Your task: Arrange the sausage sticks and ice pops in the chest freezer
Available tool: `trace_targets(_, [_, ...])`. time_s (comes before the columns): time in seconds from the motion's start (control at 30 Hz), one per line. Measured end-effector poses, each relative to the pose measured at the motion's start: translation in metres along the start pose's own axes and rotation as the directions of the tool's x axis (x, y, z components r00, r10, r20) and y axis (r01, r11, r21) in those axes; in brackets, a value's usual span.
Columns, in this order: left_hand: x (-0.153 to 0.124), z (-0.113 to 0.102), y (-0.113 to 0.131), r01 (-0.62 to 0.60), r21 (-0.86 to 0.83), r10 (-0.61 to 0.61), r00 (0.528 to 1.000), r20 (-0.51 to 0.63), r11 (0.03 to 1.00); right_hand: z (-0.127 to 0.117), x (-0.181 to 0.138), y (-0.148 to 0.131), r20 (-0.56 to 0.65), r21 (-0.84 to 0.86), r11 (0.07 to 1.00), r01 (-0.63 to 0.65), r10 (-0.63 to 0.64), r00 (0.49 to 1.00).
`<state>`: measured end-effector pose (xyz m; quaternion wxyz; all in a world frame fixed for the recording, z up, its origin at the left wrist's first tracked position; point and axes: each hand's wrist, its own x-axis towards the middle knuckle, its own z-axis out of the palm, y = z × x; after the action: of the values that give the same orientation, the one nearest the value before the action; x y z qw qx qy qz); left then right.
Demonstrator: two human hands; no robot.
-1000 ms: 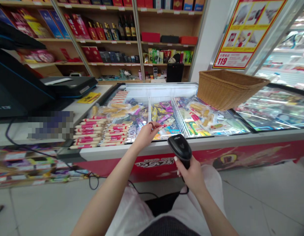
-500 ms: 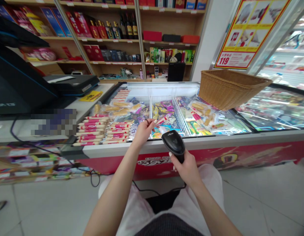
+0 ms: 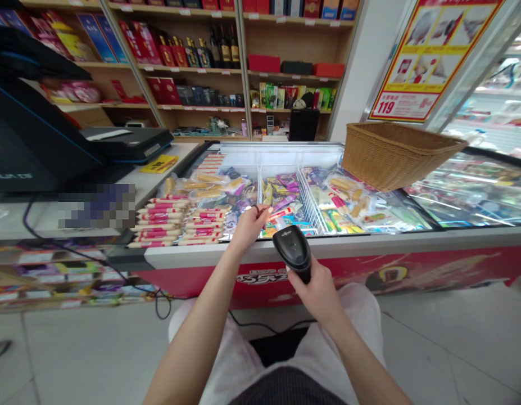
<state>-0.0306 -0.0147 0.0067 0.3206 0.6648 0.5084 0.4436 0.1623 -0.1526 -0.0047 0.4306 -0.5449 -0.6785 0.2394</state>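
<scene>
My left hand pinches one end of a slim red-and-white wrapped sausage above the freezer's glass top. A black handheld barcode scanner is in my right hand, fingers wrapped round its handle. Its head points at the sausage from close in front; whether they touch I cannot tell. Left of my left hand, sausages in red-banded wrappers lie in two stacks, a left stack and a right stack.
Packaged corn cobs lie behind the sausages on the chest freezer. A wicker basket stands at its right. On the left counter are a black scale and a yellow price card. A black cable hangs below.
The sausage in my left hand has turned from slanting upward to lying nearly level. My right hand has brought the scanner slightly left, swinging its head toward the sausage.
</scene>
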Motion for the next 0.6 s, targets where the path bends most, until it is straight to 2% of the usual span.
trace_targets(0.27, [-0.001,0.001,0.007,-0.007,0.022,0.007,1.000,0.006,1.000,0.000,-0.004,0.002,-0.024,0.036,0.999,-0.033,0.034,0.999])
trace_targets(0.37, [0.002,-0.007,0.011,-0.026,0.066,0.026,1.000,-0.007,0.997,-0.001,-0.007,0.005,-0.026,0.040,0.997,-0.066,0.067,0.997])
trace_targets(0.47, [0.006,-0.031,0.016,-0.048,0.169,0.061,0.996,-0.073,0.984,-0.002,-0.012,0.011,-0.040,0.028,0.996,-0.090,0.091,0.995])
trace_targets(0.6, [0.004,-0.086,0.012,-0.093,0.359,0.149,0.980,-0.133,0.929,-0.001,-0.016,0.018,-0.045,0.018,0.994,-0.109,0.110,0.993])
